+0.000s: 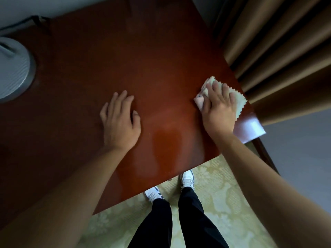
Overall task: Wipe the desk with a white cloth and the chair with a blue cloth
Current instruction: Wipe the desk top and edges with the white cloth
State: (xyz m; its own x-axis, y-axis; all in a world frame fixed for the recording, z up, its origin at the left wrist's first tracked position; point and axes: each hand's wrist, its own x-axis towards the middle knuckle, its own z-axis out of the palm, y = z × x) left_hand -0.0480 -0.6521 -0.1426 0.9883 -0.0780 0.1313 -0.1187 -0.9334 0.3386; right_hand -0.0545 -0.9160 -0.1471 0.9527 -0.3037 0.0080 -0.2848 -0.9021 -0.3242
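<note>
No writing or label could be read anywhere, and no container showed its contents; the only vessel-like thing was a round white object standing at the far left of the counter, with a dark cable running behind it along the wall. The counter itself was glossy reddish-brown wood, with a bright glare at its near right corner. The right hand lay palm down near that corner, fingers spread and nearly straight, pressing flat on the white cloth; the cloth was crumpled, its zigzag-cut edges sticking out past the fingertips and toward the counter's right edge. The left hand rested palm down on bare wood near the middle of the counter, well to the left of the cloth, fingers relaxed and slightly spread, holding nothing. Brown curtains hung just beyond the counter's right edge. Below the counter's near edge, dark trousers and white shoes stood on a pale patterned carpet.
</note>
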